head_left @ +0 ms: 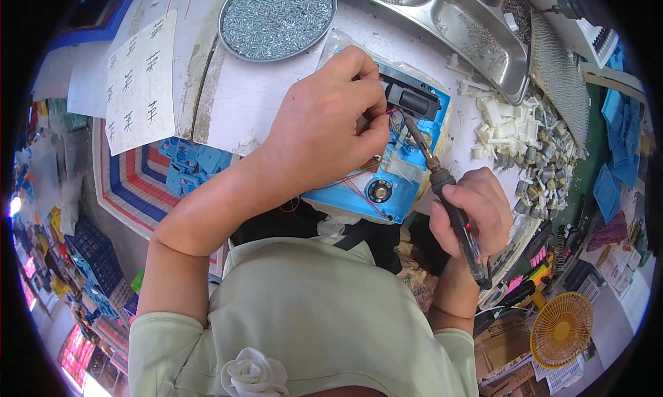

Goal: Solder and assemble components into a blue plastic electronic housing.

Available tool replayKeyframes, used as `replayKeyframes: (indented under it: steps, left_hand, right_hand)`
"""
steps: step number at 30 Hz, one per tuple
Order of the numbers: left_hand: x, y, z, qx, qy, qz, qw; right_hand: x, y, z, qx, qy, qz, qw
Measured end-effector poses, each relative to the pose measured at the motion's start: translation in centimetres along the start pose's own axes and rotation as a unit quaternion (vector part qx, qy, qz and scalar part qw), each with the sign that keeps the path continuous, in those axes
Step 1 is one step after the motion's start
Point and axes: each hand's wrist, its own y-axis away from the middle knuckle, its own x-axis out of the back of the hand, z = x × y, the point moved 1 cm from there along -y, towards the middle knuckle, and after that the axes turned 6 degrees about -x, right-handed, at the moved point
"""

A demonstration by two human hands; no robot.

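Observation:
My right hand (480, 214) is wrapped around the dark handle of a soldering iron (456, 214). A small red light glows on the handle, and the metal tip points up and left to a black rectangular part (414, 103) in a blue plastic casing (407, 190). Over the casing's left side, my left hand (338, 114) is closed, thumb and fingers pinched on a thin red wire (391, 111) close to the iron's tip. The fingers hide part of the casing. Red wires run to a round speaker (379, 190) near the casing's front edge.
A round metal dish of screws (276, 55) stands behind my left hand. A steel compartment tray (442, 48) holds small metal parts. White plastic pieces (507, 124) and small motors (545, 183) are heaped right. A paper sheet (141, 86) lies left; a yellow fan (561, 330) stands lower right.

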Motion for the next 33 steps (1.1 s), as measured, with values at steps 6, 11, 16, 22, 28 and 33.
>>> replayKeyframes:
  steps: [6, 11, 16, 22, 28, 33]
  left_hand:
    - [0.06, -0.14, 0.11, -0.006, -0.009, -0.001, 1.000]
    - [-0.08, -0.10, -0.05, -0.009, -0.007, 0.005, 1.000]
    - [0.03, -0.19, 0.04, -0.011, -0.013, 0.001, 1.000]
    - [-0.02, -0.12, 0.07, -0.007, -0.013, 0.002, 1.000]
    - [-0.04, -0.16, 0.11, -0.011, -0.018, -0.001, 1.000]
    - [0.01, -0.25, 0.30, -0.008, -0.034, -0.015, 0.999]
  right_hand:
    - [0.07, 0.13, -0.12, -0.004, 0.019, -0.007, 1.000]
    - [0.40, 0.29, -0.32, -0.010, 0.012, -0.017, 1.000]
    - [0.56, 0.37, -0.41, -0.013, -0.001, -0.011, 1.000]
    - [0.72, 0.39, -0.30, -0.012, -0.005, -0.010, 1.000]
    - [0.92, 0.65, -0.15, -0.012, -0.010, -0.006, 1.000]
    - [0.96, 0.70, -0.26, -0.022, -0.006, -0.010, 1.000]
